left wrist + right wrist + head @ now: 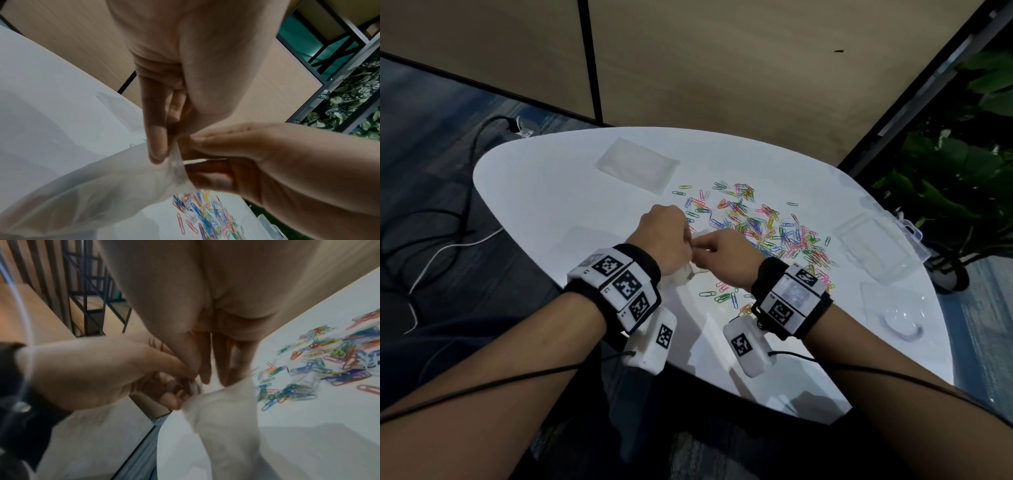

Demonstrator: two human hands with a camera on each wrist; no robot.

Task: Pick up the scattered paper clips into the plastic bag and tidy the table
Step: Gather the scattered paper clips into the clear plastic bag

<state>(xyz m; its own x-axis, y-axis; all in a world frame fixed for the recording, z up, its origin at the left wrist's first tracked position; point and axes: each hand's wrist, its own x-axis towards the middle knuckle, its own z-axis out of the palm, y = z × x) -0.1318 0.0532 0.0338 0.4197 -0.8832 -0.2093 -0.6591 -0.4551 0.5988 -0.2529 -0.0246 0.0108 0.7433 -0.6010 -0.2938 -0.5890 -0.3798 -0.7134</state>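
Observation:
A small translucent plastic bag (686,272) (123,186) (224,415) hangs between my two hands above the white table (551,181). My left hand (666,236) (166,142) pinches its top edge. My right hand (717,248) (213,379) pinches the same edge from the other side, fingertips meeting the left hand's. Several coloured paper clips (756,222) (205,216) (320,369) lie scattered on the table beyond and to the right of the hands. A few more paper clips (722,296) lie near my right wrist.
A flat stack of clear plastic bags (638,164) lies at the table's far left. A clear plastic box (876,243) and its lid (893,308) sit at the right edge. Cables (448,222) run over the floor left of the table; a plant (962,154) stands right.

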